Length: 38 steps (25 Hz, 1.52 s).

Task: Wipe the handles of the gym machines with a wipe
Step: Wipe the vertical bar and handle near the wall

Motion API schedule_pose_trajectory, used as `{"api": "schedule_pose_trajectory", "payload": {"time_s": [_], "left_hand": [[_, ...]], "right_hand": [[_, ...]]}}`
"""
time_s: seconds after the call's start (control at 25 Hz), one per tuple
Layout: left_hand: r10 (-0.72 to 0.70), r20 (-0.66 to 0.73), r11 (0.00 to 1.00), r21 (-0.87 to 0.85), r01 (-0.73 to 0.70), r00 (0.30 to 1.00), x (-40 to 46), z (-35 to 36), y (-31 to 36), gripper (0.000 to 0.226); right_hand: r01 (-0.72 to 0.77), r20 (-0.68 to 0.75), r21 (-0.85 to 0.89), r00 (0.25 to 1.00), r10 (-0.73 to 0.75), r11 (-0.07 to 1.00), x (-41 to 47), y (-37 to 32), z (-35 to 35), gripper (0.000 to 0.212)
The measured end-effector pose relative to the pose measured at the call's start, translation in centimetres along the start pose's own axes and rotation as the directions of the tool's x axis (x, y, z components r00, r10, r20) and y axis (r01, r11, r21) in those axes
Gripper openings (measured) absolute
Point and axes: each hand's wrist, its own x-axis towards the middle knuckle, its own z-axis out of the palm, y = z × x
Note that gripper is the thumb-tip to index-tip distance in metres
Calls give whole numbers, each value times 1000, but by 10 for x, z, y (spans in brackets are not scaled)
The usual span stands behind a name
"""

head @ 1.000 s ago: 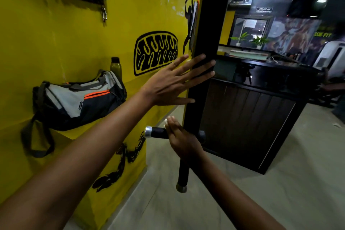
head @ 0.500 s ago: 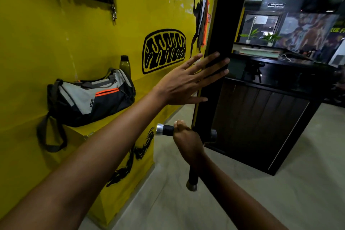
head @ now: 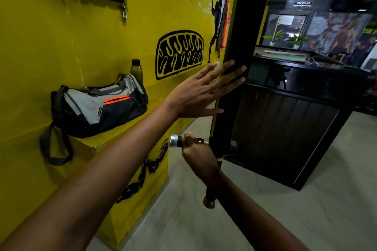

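Two hands up: my left hand (head: 195,96) flat, fingers straight, against the black post (head: 242,26); right hand (head: 199,154) curled round the handle (head: 175,141), lower centre. Wipe unseen; I could rub bare-handed, and my braced palm might slip

A: We can't see a wipe anywhere; the right hand (head: 199,154) curls around the horizontal handle (head: 184,141), and its palm side faces away from us.

B: That hand and wrist also cover the middle of the vertical bar (head: 210,196). We see only its lower end.

A: The black post (head: 240,51) runs out past the top edge.

B: The wall sign (head: 303,3) is too small for us to read, and both forearms are cut off at the bottom edge.
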Motion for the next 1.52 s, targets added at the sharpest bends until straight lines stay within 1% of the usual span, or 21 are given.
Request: {"api": "schedule_pose_trajectory", "payload": {"time_s": [0.08,0.16,0.2,0.24,0.32,0.36,0.4,0.44,0.52,0.56,0.6,0.64,0.68,0.76,0.84,0.92,1.04,1.12,1.2,1.32,1.52], "left_hand": [[-2,-8,1000,-2,2,1000,-3,1,-2,75],[1,-4,1000,12,-1,1000,-4,1,-2,76],[3,0,1000,17,-3,1000,-3,1,-2,76],[2,3,1000,18,-2,1000,-2,0,-1,76],[0,0,1000,16,0,1000,1,0,0,76],[-1,-7,1000,12,1,1000,1,0,1,76],[0,-14,1000,7,0,1000,1,1,1,76],[1,-19,1000,2,-1,1000,0,1,0,76],[1,-23,1000,-1,-2,1000,-3,1,-2,76],[2,-19,1000,1,-2,1000,-4,0,-2,76],[4,-12,1000,5,-4,1000,-3,-1,-3,76],[4,-6,1000,8,-4,1000,-3,-2,-3,76],[4,0,1000,8,-4,1000,-2,-2,-2,76],[1,3,1000,4,-1,1000,-1,-1,-1,76],[-3,-6,1000,0,3,1000,-2,0,-1,76],[-7,-13,1000,-2,7,1000,-4,0,-1,75],[-5,-13,1000,-1,5,1000,-4,0,-1,75],[0,-20,1000,2,0,1000,-2,1,0,76],[2,-20,1000,4,-2,1000,1,2,1,76],[3,-22,1000,-4,-3,1000,4,3,4,76],[-3,-19,1000,0,3,1000,2,1,4,76]], "right_hand": [[82,-92,-22,992,-84,996,-8,-1,4,23],[142,-149,-95,977,-155,985,-15,8,9,20],[141,-135,-119,978,-156,983,-15,14,11,18],[119,-109,-118,985,-132,986,-12,17,9,22],[50,-31,-59,998,-52,997,-2,14,2,43],[26,-13,-29,1000,-27,999,1,9,-2,49],[24,-16,-22,1000,-24,999,2,2,-5,50],[41,-33,-27,999,-42,999,1,-5,-5,47],[105,-89,-38,990,-108,994,-6,-7,-2,32],[136,-105,-49,984,-141,989,-10,-2,1,27],[146,-108,-58,982,-152,988,-12,4,3,27],[132,-94,-60,986,-137,989,-12,10,3,31],[90,-52,-45,994,-92,995,-9,14,2,37],[12,18,17,1000,-12,1000,-1,9,-1,44],[21,78,79,997,-28,997,7,-6,-4,43],[73,62,65,995,-77,995,12,-19,-4,43],[157,22,16,987,-158,987,11,-15,-6,35],[176,15,-30,984,-176,984,5,-3,-6,37],[185,45,-62,982,-182,981,-1,8,-6,39],[175,102,-89,981,-165,981,-9,20,0,31],[143,145,-141,982,-122,980,-16,27,-5,13]]}}
